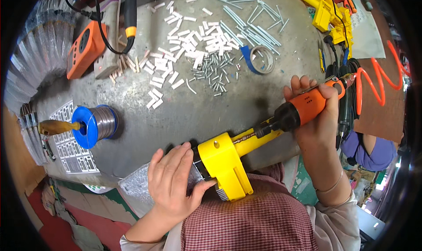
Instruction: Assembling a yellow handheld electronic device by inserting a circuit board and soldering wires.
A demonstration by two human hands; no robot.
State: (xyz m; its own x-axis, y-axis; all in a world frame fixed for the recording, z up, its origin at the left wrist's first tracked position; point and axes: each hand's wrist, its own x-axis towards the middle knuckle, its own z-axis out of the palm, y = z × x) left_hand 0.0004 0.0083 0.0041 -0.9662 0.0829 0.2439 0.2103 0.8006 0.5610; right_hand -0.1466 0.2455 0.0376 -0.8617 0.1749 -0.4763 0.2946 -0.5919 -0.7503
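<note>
The yellow housing [223, 161] lies just right of the left hand [172, 183], which grasps its dark end with the fingers spread over it and the thumb against the lower edge. The right hand [321, 119] is wrapped around an orange power screwdriver [303, 107], its bit angled toward the housing's upper side; whether they touch is unclear. On the tabletop [154, 121], a white sheet [78, 153] carries rows of dark printed blocks, too small to read.
</note>
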